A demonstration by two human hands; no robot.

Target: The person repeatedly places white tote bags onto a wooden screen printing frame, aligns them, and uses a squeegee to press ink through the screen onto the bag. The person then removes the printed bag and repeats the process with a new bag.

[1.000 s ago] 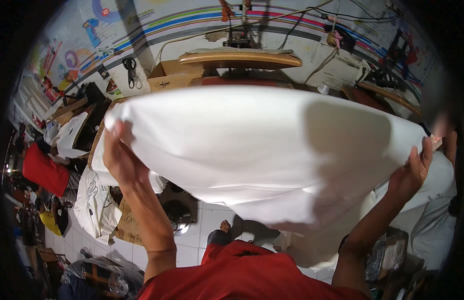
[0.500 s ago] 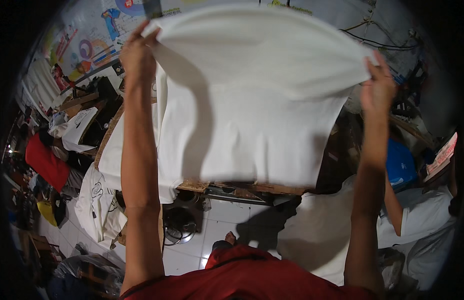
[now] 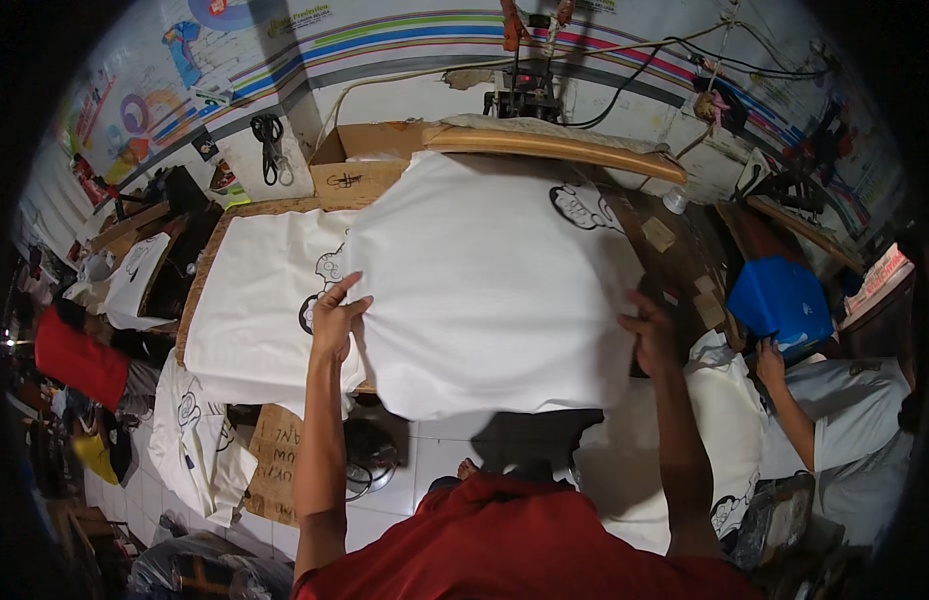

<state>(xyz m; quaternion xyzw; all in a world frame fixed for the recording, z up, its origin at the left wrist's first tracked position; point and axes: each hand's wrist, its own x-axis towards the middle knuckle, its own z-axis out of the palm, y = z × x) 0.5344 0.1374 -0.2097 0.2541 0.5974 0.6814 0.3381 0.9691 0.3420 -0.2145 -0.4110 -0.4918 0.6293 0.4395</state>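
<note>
A white fabric piece with a black line drawing near its far right corner is spread over the table in front of me. Its near edge bulges slightly past the table edge. My left hand pinches its left side between thumb and fingers. At the opposite side, my right hand has its fingertips closed on the fabric edge, a little blurred. Left of it lies another white printed fabric piece, whose drawing is partly covered.
Behind the fabric stand a cardboard box and a long wooden-edged board. More white fabric hangs at the near right. Further right, another person's hand touches a blue container. A person in red is far left.
Both hands have come down and toward me from their raised, spread position, bringing the fabric lower onto the table. Its printed drawing and the back wall now show.
</note>
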